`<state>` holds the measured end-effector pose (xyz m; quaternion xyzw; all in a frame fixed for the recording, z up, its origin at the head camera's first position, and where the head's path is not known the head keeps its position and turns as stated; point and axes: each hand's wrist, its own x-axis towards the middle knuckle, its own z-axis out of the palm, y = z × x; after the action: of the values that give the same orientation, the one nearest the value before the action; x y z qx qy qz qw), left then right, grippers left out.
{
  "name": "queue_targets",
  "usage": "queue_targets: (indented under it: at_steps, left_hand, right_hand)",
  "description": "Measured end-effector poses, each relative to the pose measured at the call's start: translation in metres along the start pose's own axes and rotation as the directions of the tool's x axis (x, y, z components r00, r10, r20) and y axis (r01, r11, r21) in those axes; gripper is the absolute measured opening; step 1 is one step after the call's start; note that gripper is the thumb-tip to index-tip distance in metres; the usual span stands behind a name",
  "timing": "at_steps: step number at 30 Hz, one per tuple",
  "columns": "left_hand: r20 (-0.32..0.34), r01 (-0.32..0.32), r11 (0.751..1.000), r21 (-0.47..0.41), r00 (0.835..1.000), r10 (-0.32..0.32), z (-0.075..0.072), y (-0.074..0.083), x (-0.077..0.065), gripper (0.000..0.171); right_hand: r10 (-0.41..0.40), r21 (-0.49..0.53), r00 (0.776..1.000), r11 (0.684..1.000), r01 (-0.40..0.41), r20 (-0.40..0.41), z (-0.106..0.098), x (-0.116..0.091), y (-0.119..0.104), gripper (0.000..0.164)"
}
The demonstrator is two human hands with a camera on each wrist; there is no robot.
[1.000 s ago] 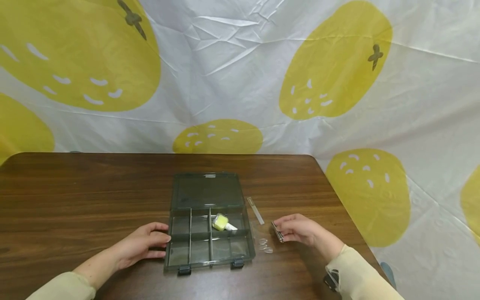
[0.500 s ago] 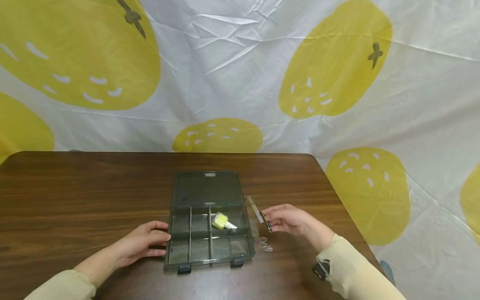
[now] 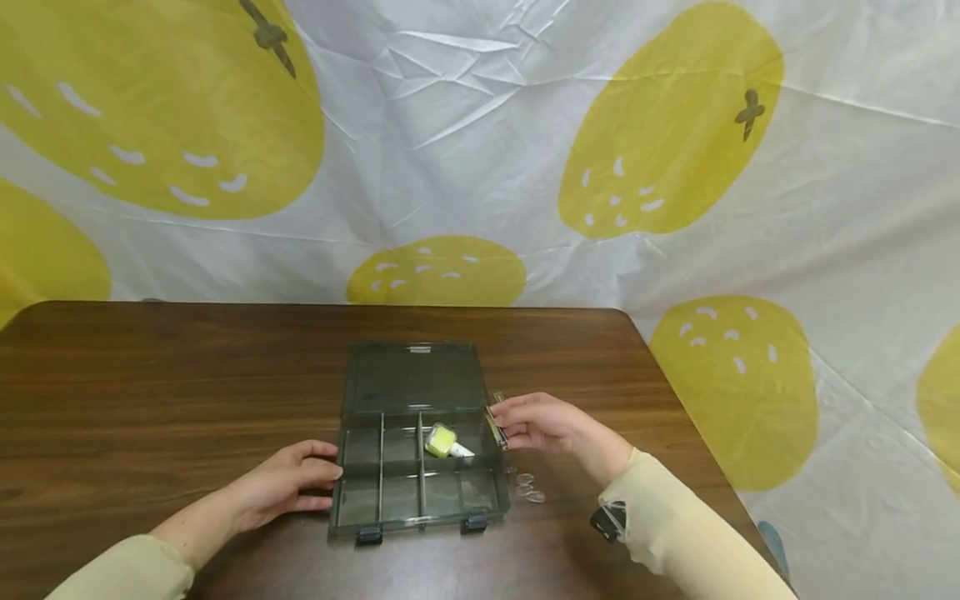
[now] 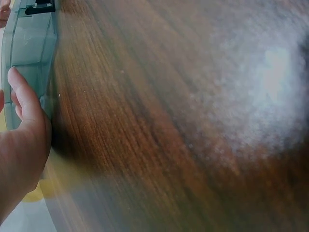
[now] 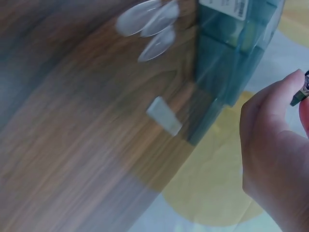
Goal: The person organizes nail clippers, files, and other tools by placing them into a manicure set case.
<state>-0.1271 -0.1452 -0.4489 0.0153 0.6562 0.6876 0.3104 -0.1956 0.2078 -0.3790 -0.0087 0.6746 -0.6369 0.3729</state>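
Note:
A smoky clear compartment box (image 3: 401, 525) lies with its lid (image 3: 416, 379) folded back on the table. My left hand (image 3: 281, 483) rests against its left wall with extended fingers, seen also along the side in the left wrist view. A bottle of yellow nail polish (image 3: 441, 440) with a white cap lies in the back right compartment. My right hand (image 3: 543, 425) pinches a slim silver nail clipper (image 3: 496, 428) at the box's right edge, beside that compartment. Only the clipper's dark end (image 5: 300, 94) shows in the right wrist view.
Right of the box lie several clear teardrop-shaped pieces (image 3: 529, 488). A flat pale strip (image 5: 164, 116) lies near the box, mostly hidden behind the right hand in the head view. A white curtain with yellow fruit prints (image 3: 675, 125) hangs behind the table.
My right hand has carried the nail clipper left and away from me, from beside the clear pieces to the box's right edge. The left hand and the box have stayed in place.

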Motion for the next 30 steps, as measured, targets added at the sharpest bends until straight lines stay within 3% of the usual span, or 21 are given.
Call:
queue_targets:
  at_steps: [16,30]
  left_hand:
    - [-0.005,-0.002,1.0,-0.002,1.0,0.002,-0.001,-0.002,0.0,0.062]
    - [-0.007,-0.003,1.0,-0.004,1.0,0.003,-0.002,-0.002,0.0,0.061]
  right_hand:
    - [-0.014,-0.018,1.0,1.0,0.014,-0.014,0.045,0.03,-0.011,0.04]
    - [0.003,-0.015,0.998,1.0,-0.004,-0.065,0.071,0.051,-0.007,0.039]
